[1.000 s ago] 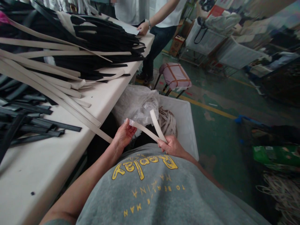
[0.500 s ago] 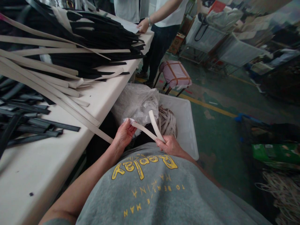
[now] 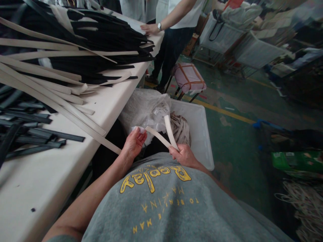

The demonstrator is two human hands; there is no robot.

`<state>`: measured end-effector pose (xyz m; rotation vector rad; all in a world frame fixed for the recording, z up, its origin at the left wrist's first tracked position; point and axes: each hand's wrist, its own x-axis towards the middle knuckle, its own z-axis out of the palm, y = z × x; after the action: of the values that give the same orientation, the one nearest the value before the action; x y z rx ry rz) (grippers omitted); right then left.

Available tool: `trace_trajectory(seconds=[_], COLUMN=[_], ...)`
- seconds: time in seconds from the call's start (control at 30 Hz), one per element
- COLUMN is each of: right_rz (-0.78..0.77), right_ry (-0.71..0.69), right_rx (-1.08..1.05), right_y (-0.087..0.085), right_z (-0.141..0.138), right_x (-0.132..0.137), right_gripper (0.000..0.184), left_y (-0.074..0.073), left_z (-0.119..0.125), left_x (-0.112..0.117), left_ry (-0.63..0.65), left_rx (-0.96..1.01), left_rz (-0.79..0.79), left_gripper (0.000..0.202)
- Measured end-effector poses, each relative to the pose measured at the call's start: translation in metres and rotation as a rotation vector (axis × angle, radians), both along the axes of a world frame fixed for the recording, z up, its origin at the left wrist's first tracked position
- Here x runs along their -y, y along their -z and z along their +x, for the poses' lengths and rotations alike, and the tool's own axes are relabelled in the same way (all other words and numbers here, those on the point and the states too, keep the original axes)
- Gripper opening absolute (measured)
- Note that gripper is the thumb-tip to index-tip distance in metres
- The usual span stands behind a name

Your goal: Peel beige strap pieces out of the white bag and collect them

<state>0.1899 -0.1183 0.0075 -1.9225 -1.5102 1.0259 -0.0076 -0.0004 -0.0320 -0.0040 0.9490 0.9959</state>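
Note:
My right hand grips cream straps, whose two ends spread apart in a V above the fist. One end slants left and reaches close to the fingertips of my left hand. Between the thumb and fingers of that left hand is a small white scrap, which looks like cloth or paper. Another cream strap runs from the table down behind my left wrist.
Bundles of black strips and long cream strips lie on the white table at left. Beyond my hands are a plastic bag and a white bin with coiled strips. A co-worker's hand rests at the table's far end; a padded stool stands nearby.
The strap end that met the white scrap at my left fingertips has shifted slightly right, away from them. The upright strap end has also moved a little right. The co-worker's hand has moved left.

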Motion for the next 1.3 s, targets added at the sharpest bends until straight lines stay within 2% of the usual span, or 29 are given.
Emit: trace_trajectory(seconds=[0.3, 0.43, 0.6, 0.8, 0.97, 1.07, 1.13, 1.23, 1.3], right_rz=[-0.034, -0.033, -0.041, -0.039, -0.049, -0.072, -0.061, 0.006, 0.056], right_ry=[-0.036, -0.093, -0.132, -0.173, -0.234, -0.190, -0.118, -0.021, -0.005], right_rx=[0.057, 0.097, 0.095, 0.077, -0.056, -0.080, -0.071, -0.041, 0.000], right_y=[0.002, 0.002, 0.004, 0.008, 0.009, 0.003, -0.003, -0.012, -0.016], right_z=[-0.004, -0.006, -0.008, -0.006, -0.010, -0.014, -0.014, -0.008, -0.005], right_x=[-0.002, -0.004, -0.004, -0.005, -0.008, -0.010, -0.011, -0.008, -0.006], right_gripper=[0.041, 0.042, 0.039, 0.035, 0.034, 0.027, 0.028, 0.032, 0.032], left_y=[0.000, 0.003, 0.006, 0.005, 0.004, 0.002, -0.001, -0.006, -0.009], left_z=[0.001, 0.001, 0.001, 0.001, 0.002, 0.005, 0.006, 0.005, 0.005], left_x=[0.001, 0.002, 0.004, 0.006, 0.008, 0.011, 0.012, 0.011, 0.010], left_ry=[0.014, 0.023, 0.058, 0.114, 0.144, 0.163, 0.148, 0.120, 0.109], left_rx=[0.002, 0.008, -0.014, -0.025, -0.041, -0.009, 0.016, 0.040, 0.046], left_rz=[0.001, 0.026, 0.066, 0.070, 0.042, 0.016, -0.040, -0.119, -0.145], left_gripper=[0.014, 0.013, 0.020, 0.020, 0.021, 0.019, 0.018, 0.017, 0.019])
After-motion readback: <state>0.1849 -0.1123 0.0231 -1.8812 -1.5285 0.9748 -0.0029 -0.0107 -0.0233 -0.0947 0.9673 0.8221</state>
